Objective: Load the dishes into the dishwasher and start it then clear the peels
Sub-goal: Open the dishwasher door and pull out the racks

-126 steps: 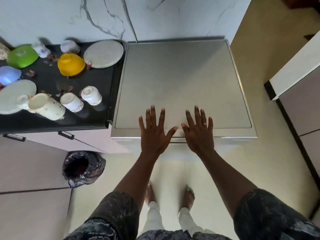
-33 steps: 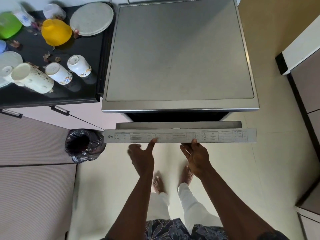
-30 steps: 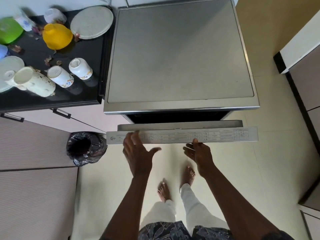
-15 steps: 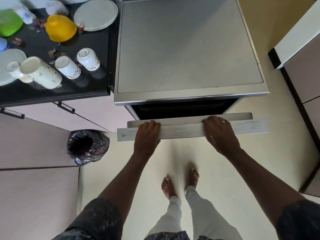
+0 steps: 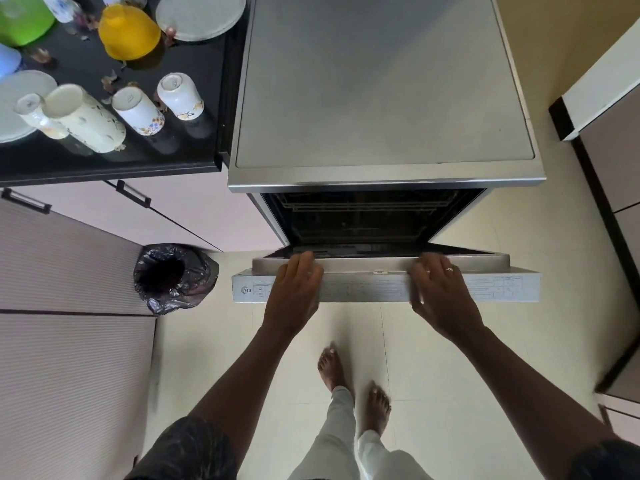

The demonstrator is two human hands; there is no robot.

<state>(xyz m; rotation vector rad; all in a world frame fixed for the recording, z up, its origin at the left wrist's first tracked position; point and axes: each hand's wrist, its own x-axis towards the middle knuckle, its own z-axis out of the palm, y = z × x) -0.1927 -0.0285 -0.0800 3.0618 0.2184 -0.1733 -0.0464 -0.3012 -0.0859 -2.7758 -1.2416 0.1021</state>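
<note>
The dishwasher stands at twelve o'clock. Its door hangs partway open and tilts toward the person, with dark racks showing in the gap. The left grip and right grip both hold the door's top edge, fingers pressed together and hooked over it.

At ten o'clock the black tabletop carries overturned cups, a cream mug, a yellow bowl, a green bowl, a grey plate and scattered peels.

A bin lined with a black bag stands on the floor at nine o'clock of the door.
</note>
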